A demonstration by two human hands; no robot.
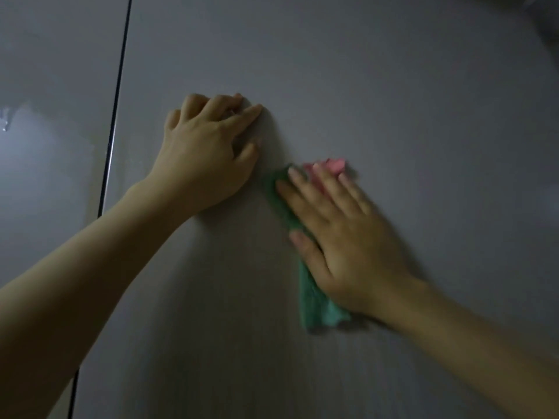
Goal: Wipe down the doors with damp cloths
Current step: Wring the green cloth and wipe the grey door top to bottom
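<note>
a grey door panel (393, 95) fills the view, and a dark vertical seam (116, 116) near its left edge divides it from a neighbouring door panel (45, 86), on which a pale sheen and some droplets are seen at the far left.

the right hand (341, 237) is laid flat on the near-central part of the grey panel, fingers straight and spread, and a green cloth (314, 300) is pressed under the palm; no curled grasp is shown, so the grip is released and the cloth is held only by pressure. a pink cloth (334, 165), or perhaps a pink part of the same piece, is seen just beyond the fingertips; which it is cannot be told. the hand and cloth are blurred.

the left hand (208, 152) is set on the same panel, just left of the cloth and between it and the seam. its fingers are bent with the tips against the surface, and nothing is seen inside them; it is judged to be a bracing hand, its grip loose and grasping nothing.

the step in hand is judged to be the wiping of this panel, partway through. the next move is judged to call for steady flat pressure, so that the cloth is not bunched or dropped, and for strokes carried out to the panel's upper right corner and along the seam edge, with the left hand shifted clear of the path.
</note>
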